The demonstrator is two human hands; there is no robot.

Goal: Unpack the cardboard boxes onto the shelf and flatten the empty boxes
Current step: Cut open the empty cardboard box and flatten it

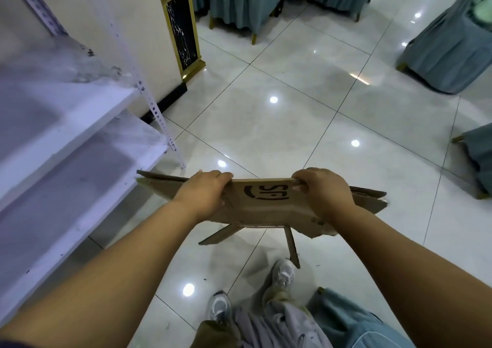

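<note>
A flattened cardboard box hangs in the air above the tiled floor, held out in front of the person at roughly the level of the lower shelf boards. The left hand grasps its upper edge near the left side, fingers curled over the top and thumb on the near face; the right hand clamps the same edge further right in the same manner, so each grip is clenched on the cardboard. Between the two hands a black printed logo shows on the near face (it reads upside down from this view). The box's loose flaps splay outward: one juts left toward the shelf, one right, and two narrow ones hang beneath, pointing down toward the floor.

A white metal shelf with perforated uprights stands at the left, its front corner post just beside the box's left flap; whether they touch I cannot tell. Behind the shelf rises a pale wall, with a gold-framed dark panel beside it. Chairs draped in blue-grey fabric stand along the far and right edges of the floor, well apart from the box. Below the box are the person's two grey sneakers and loose trouser legs, with another blue-grey covered chair just beside them at the right.
</note>
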